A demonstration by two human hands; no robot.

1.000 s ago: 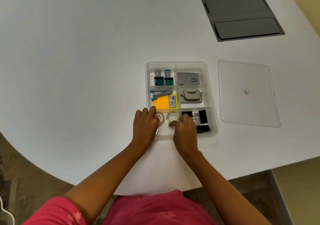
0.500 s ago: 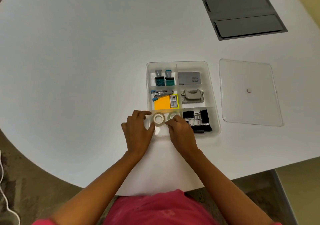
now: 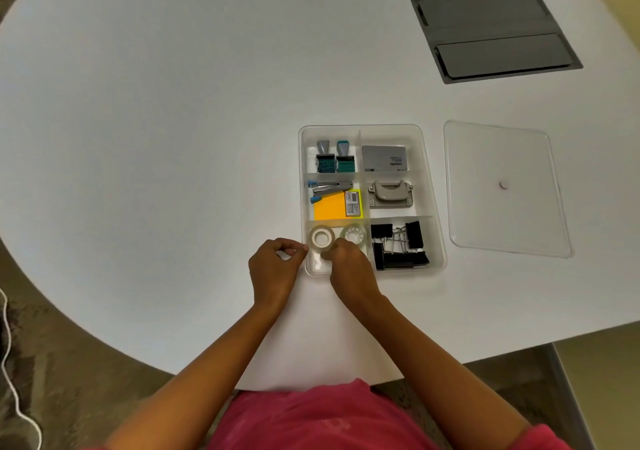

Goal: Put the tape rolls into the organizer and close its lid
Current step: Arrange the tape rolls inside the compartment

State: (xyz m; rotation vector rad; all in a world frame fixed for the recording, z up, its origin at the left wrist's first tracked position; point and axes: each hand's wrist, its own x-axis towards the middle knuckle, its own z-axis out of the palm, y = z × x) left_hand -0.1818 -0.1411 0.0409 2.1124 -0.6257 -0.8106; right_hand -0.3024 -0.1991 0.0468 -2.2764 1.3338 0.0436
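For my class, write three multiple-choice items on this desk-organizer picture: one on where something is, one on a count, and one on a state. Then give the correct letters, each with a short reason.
1. Where in the clear plastic six-compartment organizer do the two clear tape rolls lie?
A. near-left compartment
B. far-right compartment
C. middle-right compartment

2. How many tape rolls are in that compartment?
A. one
B. two
C. four

3. What is the state of the flat clear plastic lid?
A. closed on the organizer
B. held in the right hand
C. lying on the white table, right of the organizer

Answers:
1 A: both rolls sit in the corner compartment nearest the person, beside the black binder clips.
2 B: two rings lie side by side.
3 C: the lid lies flat, apart from the organizer; both the left hand and the right hand are at the tape compartment.
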